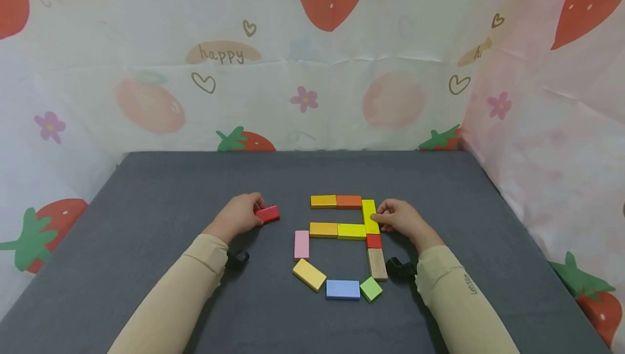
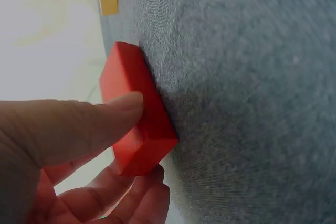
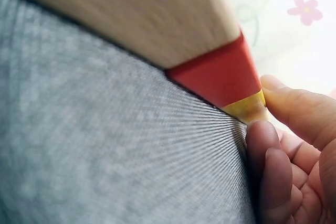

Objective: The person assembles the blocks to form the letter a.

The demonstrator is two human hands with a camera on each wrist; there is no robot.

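In the head view my left hand (image 1: 239, 215) pinches a red block (image 1: 268, 214) left of the block figure. The left wrist view shows the thumb on one face of that red block (image 2: 135, 93) and curled fingers under its near end. At the figure's upper right, my right hand (image 1: 400, 220) has thumb and fingertips on a long yellow block (image 1: 369, 210), which lies flat. In the right wrist view, curled fingers sit at the side of the yellow block (image 3: 244, 107), with the small red block (image 3: 223, 69) and a bare wood block (image 3: 152, 11) in line with it.
Along the top lie a yellow-orange block (image 1: 323, 202) and an orange block (image 1: 349, 202). Below come another orange-yellow block (image 1: 323, 229) and a yellow one (image 1: 351, 231). Pink (image 1: 301, 245), pale yellow (image 1: 309, 275), blue (image 1: 343, 290) and green (image 1: 371, 289) blocks curve round the lower part on grey cloth (image 1: 146, 267).
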